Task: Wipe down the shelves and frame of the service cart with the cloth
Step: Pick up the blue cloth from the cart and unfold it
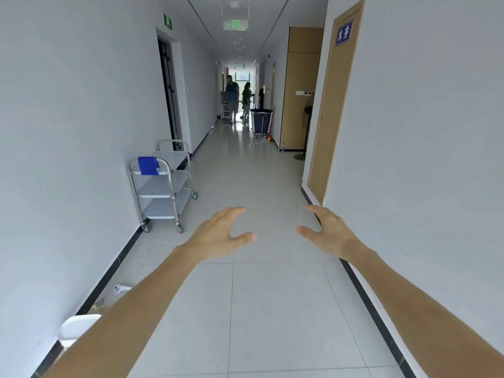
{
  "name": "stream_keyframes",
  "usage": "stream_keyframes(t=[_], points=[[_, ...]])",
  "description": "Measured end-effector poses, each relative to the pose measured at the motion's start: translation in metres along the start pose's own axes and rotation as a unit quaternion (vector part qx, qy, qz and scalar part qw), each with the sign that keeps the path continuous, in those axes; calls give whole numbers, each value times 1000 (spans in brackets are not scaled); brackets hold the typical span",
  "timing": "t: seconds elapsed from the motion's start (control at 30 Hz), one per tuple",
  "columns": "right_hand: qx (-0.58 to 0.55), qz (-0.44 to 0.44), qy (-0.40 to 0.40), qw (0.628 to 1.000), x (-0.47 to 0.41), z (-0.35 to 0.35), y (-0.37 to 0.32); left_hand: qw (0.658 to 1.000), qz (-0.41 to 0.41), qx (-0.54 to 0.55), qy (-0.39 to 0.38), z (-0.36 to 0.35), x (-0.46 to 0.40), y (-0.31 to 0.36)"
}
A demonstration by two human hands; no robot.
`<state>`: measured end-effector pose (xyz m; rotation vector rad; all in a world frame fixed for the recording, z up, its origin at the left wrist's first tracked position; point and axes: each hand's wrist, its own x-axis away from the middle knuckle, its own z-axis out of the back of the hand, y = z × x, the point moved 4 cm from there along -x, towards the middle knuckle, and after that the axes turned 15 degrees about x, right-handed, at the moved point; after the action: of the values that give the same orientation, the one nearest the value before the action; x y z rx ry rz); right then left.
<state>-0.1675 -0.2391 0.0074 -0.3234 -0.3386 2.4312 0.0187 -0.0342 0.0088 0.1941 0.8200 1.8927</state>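
Head view: cart ahead, both hands empty

You've got both hands out in front, left hand [218, 236] and right hand [330, 233], fingers loosely spread, nothing held in either grip. The service cart [163, 186] stands against the left wall, well ahead of your left hand, with the blue cloth [148, 165] draped over its near handle rail. Close in on the cart first, then take the cloth with one hand and steady the frame with the other.
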Motion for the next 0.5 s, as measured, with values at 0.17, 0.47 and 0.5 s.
stream_keyframes(t=[0.17,0.47,0.5], points=[[-23,-23,10,999,-85,0,3,999,-10,22,-26,8,-90,-33],[-56,-30,16,998,-234,-18,17,999,-2,33,-28,7,-233,-105],[-61,-30,18,998,-252,-25,20,999,1,30,-26,5,-249,-114]])
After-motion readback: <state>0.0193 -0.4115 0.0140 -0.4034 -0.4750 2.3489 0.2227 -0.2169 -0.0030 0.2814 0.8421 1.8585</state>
